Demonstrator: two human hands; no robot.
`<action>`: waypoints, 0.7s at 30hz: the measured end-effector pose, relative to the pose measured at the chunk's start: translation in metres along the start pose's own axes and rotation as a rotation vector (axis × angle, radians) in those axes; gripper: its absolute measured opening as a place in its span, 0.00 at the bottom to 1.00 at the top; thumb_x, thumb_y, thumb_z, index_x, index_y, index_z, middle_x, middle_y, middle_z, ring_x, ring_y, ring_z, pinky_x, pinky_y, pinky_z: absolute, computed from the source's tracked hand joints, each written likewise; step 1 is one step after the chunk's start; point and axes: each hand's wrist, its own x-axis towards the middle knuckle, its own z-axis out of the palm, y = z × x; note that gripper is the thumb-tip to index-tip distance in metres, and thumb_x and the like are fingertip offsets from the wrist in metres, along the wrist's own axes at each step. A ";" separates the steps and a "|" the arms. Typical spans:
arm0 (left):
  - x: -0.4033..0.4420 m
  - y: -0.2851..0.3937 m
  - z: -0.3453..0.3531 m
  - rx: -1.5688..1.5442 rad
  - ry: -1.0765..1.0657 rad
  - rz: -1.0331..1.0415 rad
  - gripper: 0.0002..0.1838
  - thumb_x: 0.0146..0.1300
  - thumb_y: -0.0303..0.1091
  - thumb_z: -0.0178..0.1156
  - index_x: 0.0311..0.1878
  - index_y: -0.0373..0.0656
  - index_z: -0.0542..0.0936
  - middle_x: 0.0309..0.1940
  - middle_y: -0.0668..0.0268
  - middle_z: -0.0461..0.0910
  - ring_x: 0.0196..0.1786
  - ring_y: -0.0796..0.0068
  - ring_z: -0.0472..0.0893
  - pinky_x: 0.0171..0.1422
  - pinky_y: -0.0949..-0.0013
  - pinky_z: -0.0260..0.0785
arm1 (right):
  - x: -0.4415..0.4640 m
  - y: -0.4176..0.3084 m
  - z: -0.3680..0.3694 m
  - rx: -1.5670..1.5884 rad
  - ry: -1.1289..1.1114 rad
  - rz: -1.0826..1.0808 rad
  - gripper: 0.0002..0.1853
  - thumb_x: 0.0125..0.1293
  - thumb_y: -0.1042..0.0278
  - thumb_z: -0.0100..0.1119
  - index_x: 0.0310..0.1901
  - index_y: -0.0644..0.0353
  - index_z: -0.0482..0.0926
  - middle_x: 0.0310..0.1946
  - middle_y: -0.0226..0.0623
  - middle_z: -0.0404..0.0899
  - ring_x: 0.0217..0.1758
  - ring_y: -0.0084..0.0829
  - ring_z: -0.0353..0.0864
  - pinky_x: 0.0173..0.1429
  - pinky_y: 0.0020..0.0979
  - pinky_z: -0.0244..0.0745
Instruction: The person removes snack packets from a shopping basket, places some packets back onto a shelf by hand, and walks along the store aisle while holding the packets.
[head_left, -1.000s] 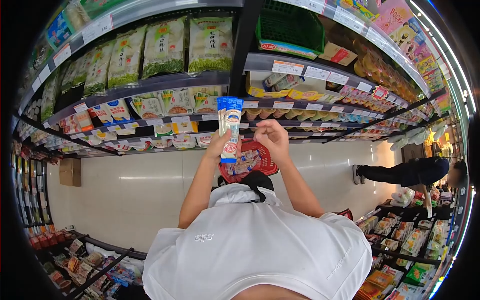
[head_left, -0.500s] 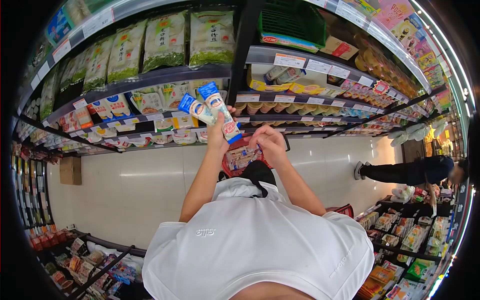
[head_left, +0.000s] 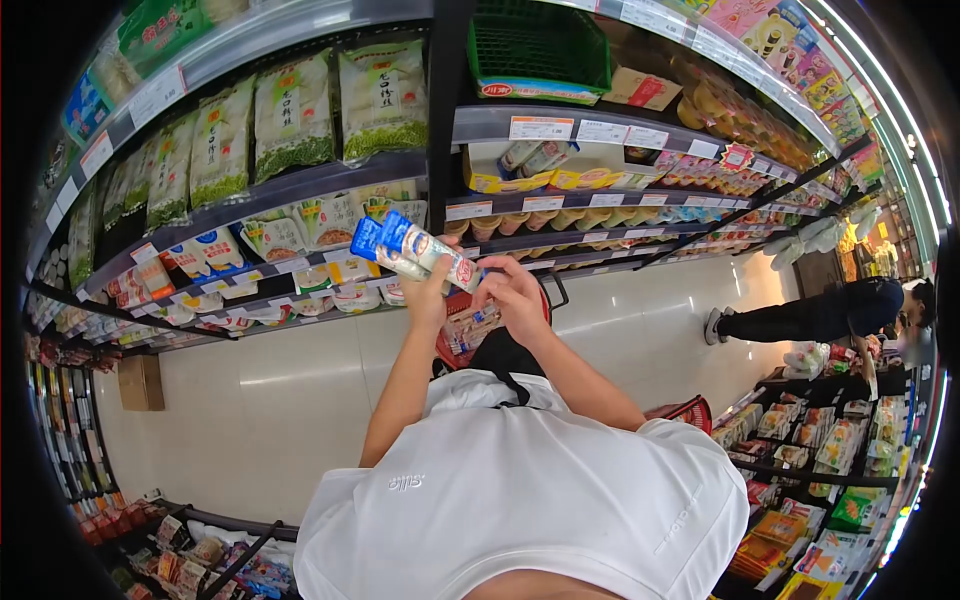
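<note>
Two blue-and-white packets (head_left: 418,252) lie stacked and tilted in my left hand (head_left: 428,290), whose fingers are wrapped round them. Beside their lower right end is my right hand (head_left: 512,292), its fingers curled at the packet's end; whether it grips the packet is too small to tell. Below both hands a red basket (head_left: 540,318) stands on the floor with several small packets (head_left: 468,328) in it, partly hidden by my hands and legs.
Stocked shelves run across the front, with bagged noodles (head_left: 384,98), a green crate (head_left: 540,52) and a box of similar packets (head_left: 512,180). A person (head_left: 845,308) bends at the right. Another red basket (head_left: 690,412) and a carton (head_left: 141,383) are on the floor.
The packets went from upright to fanned, then closed together, tilted to the left. My right hand has moved up to their lower end. The view has shifted along the shelves.
</note>
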 end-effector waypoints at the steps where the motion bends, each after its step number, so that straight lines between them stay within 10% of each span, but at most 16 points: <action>1: 0.001 0.005 0.001 0.016 0.002 0.007 0.17 0.58 0.23 0.62 0.51 0.36 0.72 0.45 0.59 0.79 0.45 0.71 0.79 0.50 0.69 0.73 | 0.001 -0.002 -0.004 -0.047 0.059 -0.035 0.19 0.63 0.70 0.54 0.54 0.68 0.67 0.26 0.41 0.76 0.31 0.31 0.76 0.40 0.31 0.72; 7: 0.012 -0.005 -0.020 0.103 0.144 -0.056 0.10 0.58 0.25 0.62 0.42 0.37 0.75 0.35 0.60 0.81 0.30 0.74 0.79 0.32 0.71 0.72 | 0.004 -0.023 -0.029 -0.216 0.165 -0.161 0.17 0.64 0.71 0.52 0.53 0.67 0.68 0.23 0.39 0.76 0.29 0.29 0.76 0.38 0.28 0.72; 21: 0.007 -0.020 -0.034 0.222 -0.170 -0.475 0.19 0.52 0.18 0.64 0.46 0.36 0.69 0.34 0.55 0.82 0.32 0.65 0.84 0.32 0.70 0.75 | 0.016 -0.079 -0.042 -0.715 0.362 -0.308 0.07 0.63 0.73 0.58 0.38 0.68 0.78 0.16 0.26 0.76 0.17 0.13 0.69 0.24 0.20 0.62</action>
